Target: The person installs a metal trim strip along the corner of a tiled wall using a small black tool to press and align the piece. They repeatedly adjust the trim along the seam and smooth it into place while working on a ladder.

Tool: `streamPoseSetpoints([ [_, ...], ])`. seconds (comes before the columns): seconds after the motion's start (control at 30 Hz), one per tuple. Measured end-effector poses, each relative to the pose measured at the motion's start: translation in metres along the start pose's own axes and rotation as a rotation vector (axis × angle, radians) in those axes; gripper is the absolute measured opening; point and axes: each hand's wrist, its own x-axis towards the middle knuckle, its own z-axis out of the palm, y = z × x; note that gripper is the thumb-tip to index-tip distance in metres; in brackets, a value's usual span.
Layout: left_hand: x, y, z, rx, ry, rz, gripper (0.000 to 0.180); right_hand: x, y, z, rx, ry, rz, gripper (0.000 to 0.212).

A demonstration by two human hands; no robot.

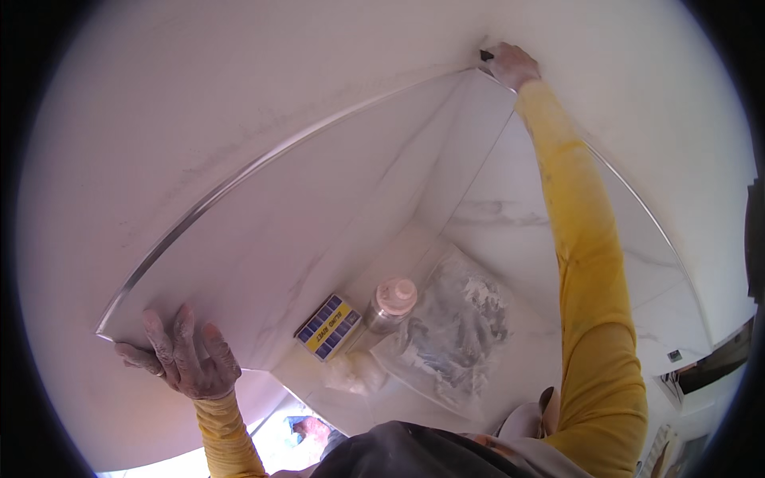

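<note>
My right hand [514, 65], in a yellow sleeve, reaches up to the wall corner. It is closed on a small black tool [487, 56], mostly hidden by the fingers, held against the white wall just above the metal trim strip [263, 159]. My left hand [187, 354] is dusty white, its fingers spread. It rests against the marble-look tile wall [335, 199] near the strip's left end. Faint grey smears run along the wall above the trim.
Below stand a blue and yellow box [328, 327] and a bottle with a pinkish lid [392, 303]. A clear plastic sheet with white powdery residue [454, 334] lies beside them, with a crumpled pale bag [355, 373] in front. A small dark outlet [674, 356] sits at the right.
</note>
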Motion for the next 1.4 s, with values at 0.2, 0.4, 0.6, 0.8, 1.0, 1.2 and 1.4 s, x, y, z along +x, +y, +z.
streamPoseSetpoints([
  [0.2, 0.003, -0.003, 0.005, 0.002, 0.079, 0.009, 0.027, -0.002, 0.005, -0.013, -0.013, -0.119, -0.071, 0.039],
  [0.4, 0.008, 0.002, 0.014, -0.078, 0.121, 0.034, 0.027, -0.088, 0.127, -0.026, -0.01, -0.094, -0.019, 0.025],
  [0.6, 0.015, 0.007, -0.005, -0.084, 0.118, -0.007, 0.031, -0.203, 0.259, -0.049, -0.072, -0.078, 0.061, 0.025],
  [0.8, 0.042, 0.103, 0.002, -0.669, 0.073, 0.048, 0.035, -0.356, 0.412, -0.096, -0.157, 0.037, 0.291, 0.027],
  [1.0, 0.154, 0.268, 0.109, -0.838, -0.522, 0.14, 0.06, -0.499, 0.417, -0.141, 0.091, 0.226, 0.273, 0.03],
  [1.2, 0.247, 0.38, 0.224, -0.586, -0.744, 0.037, 0.077, -0.608, 0.387, -0.178, 0.149, 0.282, 0.507, 0.033],
  [1.4, 0.273, 0.413, 0.286, -0.642, -0.854, -0.135, 0.083, -0.704, 0.413, -0.179, 0.32, 0.326, 0.696, 0.033],
])
